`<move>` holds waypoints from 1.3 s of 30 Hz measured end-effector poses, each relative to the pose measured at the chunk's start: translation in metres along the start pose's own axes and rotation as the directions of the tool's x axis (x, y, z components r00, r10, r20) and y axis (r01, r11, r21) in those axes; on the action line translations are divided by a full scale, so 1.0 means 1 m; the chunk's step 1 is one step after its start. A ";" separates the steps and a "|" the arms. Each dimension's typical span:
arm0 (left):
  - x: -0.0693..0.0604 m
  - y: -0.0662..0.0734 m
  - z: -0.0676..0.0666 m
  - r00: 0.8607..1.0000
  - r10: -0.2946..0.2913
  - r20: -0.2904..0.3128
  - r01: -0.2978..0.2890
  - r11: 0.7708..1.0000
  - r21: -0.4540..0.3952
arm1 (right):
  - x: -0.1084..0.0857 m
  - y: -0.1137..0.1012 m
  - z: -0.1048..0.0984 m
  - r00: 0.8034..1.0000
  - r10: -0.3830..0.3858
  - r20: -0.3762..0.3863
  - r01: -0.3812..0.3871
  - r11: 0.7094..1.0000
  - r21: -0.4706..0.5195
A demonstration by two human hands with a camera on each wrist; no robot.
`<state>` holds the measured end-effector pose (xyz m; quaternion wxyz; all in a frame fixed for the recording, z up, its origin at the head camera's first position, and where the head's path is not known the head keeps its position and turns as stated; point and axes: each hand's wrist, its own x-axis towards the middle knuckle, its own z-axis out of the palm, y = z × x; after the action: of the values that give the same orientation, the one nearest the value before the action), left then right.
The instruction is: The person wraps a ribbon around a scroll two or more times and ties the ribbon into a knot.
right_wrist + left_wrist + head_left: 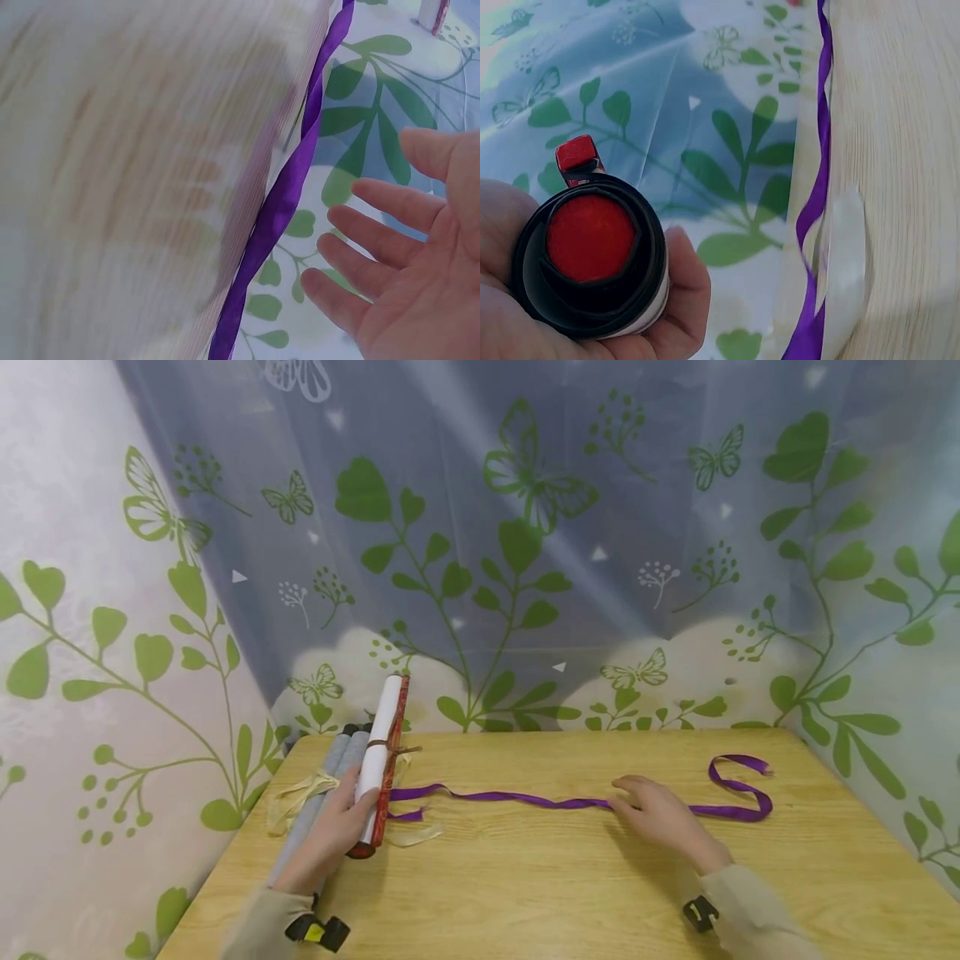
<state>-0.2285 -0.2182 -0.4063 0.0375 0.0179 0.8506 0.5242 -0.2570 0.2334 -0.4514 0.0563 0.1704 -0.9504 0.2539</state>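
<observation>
A white and red rolled scroll [382, 745], tied round with a thin brown cord [390, 747], is gripped by my left hand [337, 822] at its lower part. The left wrist view shows the scroll's red and black end [592, 236] with fingers curled round it. Across the table runs a purple ribbon [510, 796], its left part passing behind or under the scroll. My right hand [660, 818] hovers over the ribbon's right half. In the right wrist view its fingers [375, 232] are spread and hold nothing, apart from the ribbon [281, 199].
Grey rolls [330, 785] lie on the left of the wooden table [540, 877], beside the scroll. A cream ribbon [296, 797] hangs about them, with another pale piece [416, 836] to the right. A leaf-patterned curtain [450, 568] stands behind the table's back edge.
</observation>
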 end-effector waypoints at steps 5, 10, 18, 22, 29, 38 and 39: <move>0.003 0.007 0.019 1.000 0.005 0.002 -0.005 0.998 -0.058 | 0.005 -0.007 0.006 1.000 -0.020 -0.006 0.020 1.000 -0.001; 0.007 0.016 0.041 0.999 0.037 -0.002 -0.037 0.989 -0.144 | 0.011 -0.014 0.012 1.000 -0.026 -0.004 0.026 0.999 0.022; 0.013 0.019 0.076 0.998 0.064 -0.008 -0.065 0.979 -0.192 | 0.017 -0.025 0.019 0.999 -0.029 0.024 0.028 0.998 0.056; 0.015 0.023 0.090 0.999 0.050 -0.004 -0.050 0.979 -0.197 | 0.021 -0.032 0.020 0.999 -0.037 0.024 0.035 0.998 0.053; 0.017 0.032 0.120 0.997 0.064 0.042 -0.055 0.978 -0.200 | 0.030 -0.044 0.021 0.999 -0.045 0.021 0.042 0.994 0.100; 0.016 0.040 0.160 0.991 0.087 0.101 -0.065 0.977 -0.203 | 0.037 -0.058 0.028 0.998 0.001 0.061 -0.023 0.933 0.359; 0.016 0.041 0.163 0.991 0.089 0.104 -0.066 0.977 -0.202 | 0.037 -0.058 0.029 0.998 0.014 0.064 -0.037 0.924 0.381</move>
<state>-0.2317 -0.0532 -0.4437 0.0665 0.0769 0.7893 0.6055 -0.2718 0.1604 -0.4421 -0.0099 0.1732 -0.8861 0.4298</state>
